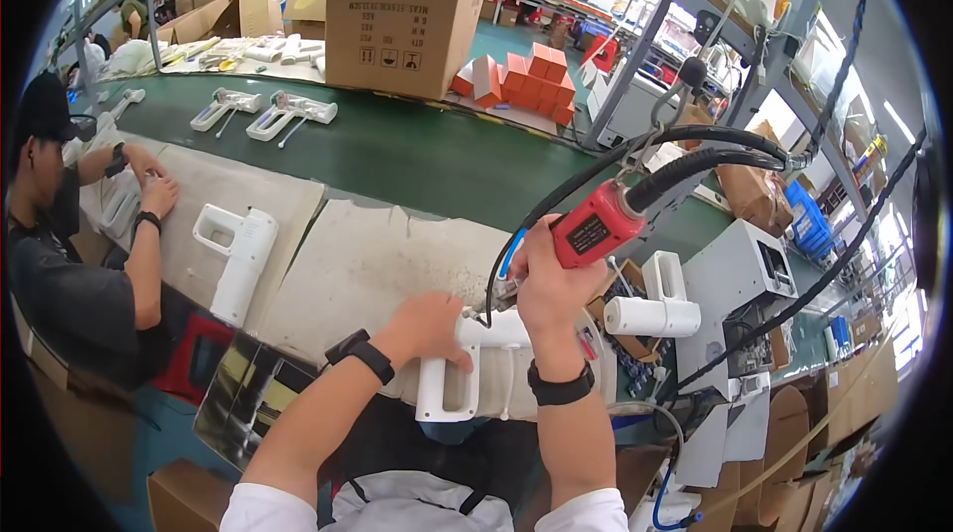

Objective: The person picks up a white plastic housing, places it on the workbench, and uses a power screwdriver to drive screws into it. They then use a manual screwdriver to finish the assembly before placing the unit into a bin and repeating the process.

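My right hand [554,289] is wrapped around a red electric screwdriver [599,224], which hangs from a metal hook with thick black cables at its top. Its lower end points down at a white plastic housing [430,391] with a loop handle, lying on the bench before me; the tip is hidden behind my hand. My left hand [425,327] grips the housing near the handle, thumb toward the handle opening. Both wrists carry black bands.
A similar white housing [655,317] stands on the right near a carton of small dark parts [635,368] and a grey machine [735,269]. Left, a co-worker [74,244] works beside another housing [243,264]. Beyond runs a green conveyor [397,145] with opened housings [288,115].
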`<state>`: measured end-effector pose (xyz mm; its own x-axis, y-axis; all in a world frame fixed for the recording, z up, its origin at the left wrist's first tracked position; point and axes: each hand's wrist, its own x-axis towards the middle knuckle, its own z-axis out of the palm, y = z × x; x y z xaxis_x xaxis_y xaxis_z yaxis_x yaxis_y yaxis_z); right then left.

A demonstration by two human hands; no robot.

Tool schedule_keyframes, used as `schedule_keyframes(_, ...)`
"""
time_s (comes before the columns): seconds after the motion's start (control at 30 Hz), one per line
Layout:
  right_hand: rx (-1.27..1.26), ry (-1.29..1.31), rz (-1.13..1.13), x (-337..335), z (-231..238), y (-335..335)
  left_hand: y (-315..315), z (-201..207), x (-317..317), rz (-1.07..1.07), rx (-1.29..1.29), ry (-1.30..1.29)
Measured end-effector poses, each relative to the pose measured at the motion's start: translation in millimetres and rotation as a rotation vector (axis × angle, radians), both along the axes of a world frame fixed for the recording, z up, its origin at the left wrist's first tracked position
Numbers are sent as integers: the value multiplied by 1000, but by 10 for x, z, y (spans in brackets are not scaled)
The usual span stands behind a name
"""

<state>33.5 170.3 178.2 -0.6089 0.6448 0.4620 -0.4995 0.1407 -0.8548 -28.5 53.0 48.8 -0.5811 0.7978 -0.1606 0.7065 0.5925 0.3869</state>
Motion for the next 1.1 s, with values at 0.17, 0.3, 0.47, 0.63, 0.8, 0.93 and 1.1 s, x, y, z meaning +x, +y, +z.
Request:
schedule_keyframes(0.17, -39, -55, -20, -184, -198, 15, -1, 22, -9, 0, -24, 23)
schedule_keyframes(0.3, 117, -143, -86, -342, -452, 71, 11, 62, 18, -3, -11, 42)
schedule_keyframes(0.47, 140, -145, -105, -309, -504, 87, 37, 86, 51, 20, 82, 5)
schedule_keyframes(0.63, 8, 18, -48, 91, 87, 59, 120, -141, -109, 32, 170, -51)
schedule_keyframes(0.8, 62, 3, -51, 285, 134, 58, 198, -88, -146, 33, 85, -2)
schedule_keyframes(0.93, 96, -35, -105, 133, -263, 87, 215, -31, -117, 28, 63, -9)
schedule_keyframes(1.1, 131, -145, 0, 34, -489, 30, 111, -125, -13, 116, 256, 174)
